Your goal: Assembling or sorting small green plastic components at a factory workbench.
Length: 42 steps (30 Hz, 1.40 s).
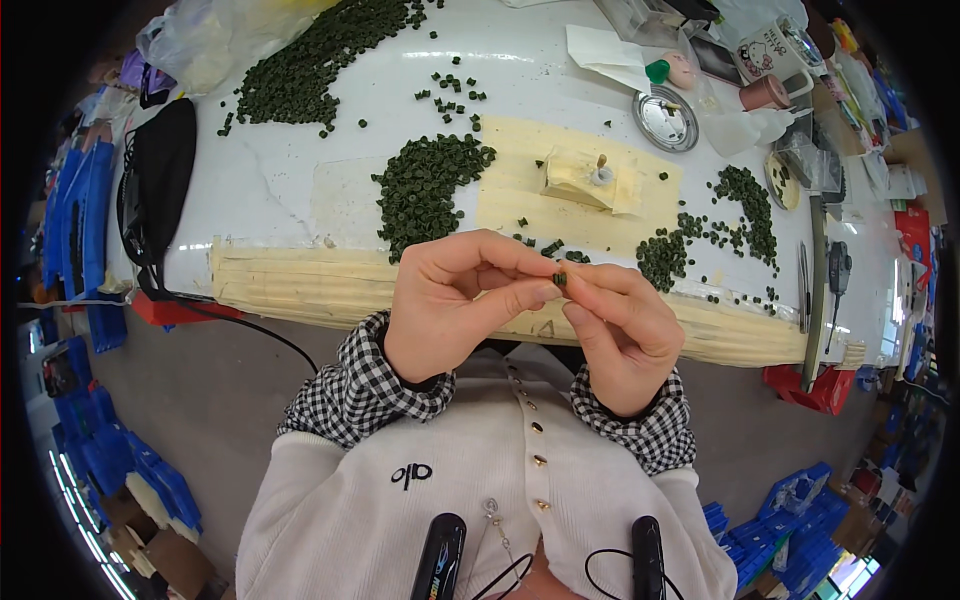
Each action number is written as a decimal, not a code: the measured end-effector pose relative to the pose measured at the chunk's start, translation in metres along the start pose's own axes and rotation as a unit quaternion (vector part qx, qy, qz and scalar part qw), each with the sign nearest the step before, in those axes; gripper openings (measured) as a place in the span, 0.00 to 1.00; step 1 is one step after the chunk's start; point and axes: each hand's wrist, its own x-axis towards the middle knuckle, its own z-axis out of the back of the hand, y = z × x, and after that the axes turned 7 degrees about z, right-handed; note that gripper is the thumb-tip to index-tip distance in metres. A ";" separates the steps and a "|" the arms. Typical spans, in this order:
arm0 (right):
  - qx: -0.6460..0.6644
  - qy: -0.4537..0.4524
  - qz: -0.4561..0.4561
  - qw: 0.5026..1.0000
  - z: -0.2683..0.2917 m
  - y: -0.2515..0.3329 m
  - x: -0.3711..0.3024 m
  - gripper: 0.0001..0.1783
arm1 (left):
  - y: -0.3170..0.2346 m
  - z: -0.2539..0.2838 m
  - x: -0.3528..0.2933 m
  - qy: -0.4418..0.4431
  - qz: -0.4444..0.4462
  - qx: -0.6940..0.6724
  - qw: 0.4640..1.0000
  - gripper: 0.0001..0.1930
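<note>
Above the table's near edge, my left hand and my right hand meet at the fingertips. Between them is one small dark green spool-shaped part, pinched by the thumb and finger of my left hand, with my right fingertips closed against it. Part of it is hidden by the fingers. Just beyond lies a heap of the same dark green parts, and a smaller group sits to the right. A tape-covered block with a small upright peg stands on yellowish tape behind my hands.
A larger pile of green parts spreads at the far left, near a clear plastic bag. Farther right are a round metal dish, a thread spool and a white mug. A black bag hangs at the left edge. Tweezers lie at right.
</note>
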 end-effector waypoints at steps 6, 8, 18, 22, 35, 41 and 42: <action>-0.003 0.001 -0.010 1.000 -0.001 0.001 -0.001 0.15 | -0.001 0.000 0.000 -0.005 -0.023 0.030 0.999 0.09; -0.010 0.006 -0.006 1.000 0.000 0.002 0.000 0.15 | -0.002 0.000 0.000 -0.003 -0.030 0.045 0.999 0.09; -0.082 0.041 0.074 0.993 0.003 -0.004 -0.001 0.17 | -0.002 0.003 0.000 0.008 -0.002 0.038 0.999 0.09; -0.122 0.048 0.108 0.985 0.003 -0.004 0.001 0.17 | 0.000 0.002 0.000 0.008 0.025 0.013 1.000 0.08; -0.066 0.020 0.047 0.997 0.000 0.002 0.001 0.16 | 0.002 0.002 -0.002 0.015 0.005 -0.004 1.000 0.09; -0.067 0.023 0.050 0.996 0.000 0.002 0.001 0.15 | 0.001 0.003 -0.003 0.016 0.003 0.009 1.000 0.09; -0.067 0.023 0.049 0.996 0.000 0.003 0.001 0.15 | 0.001 0.002 -0.003 0.015 0.002 0.007 1.000 0.09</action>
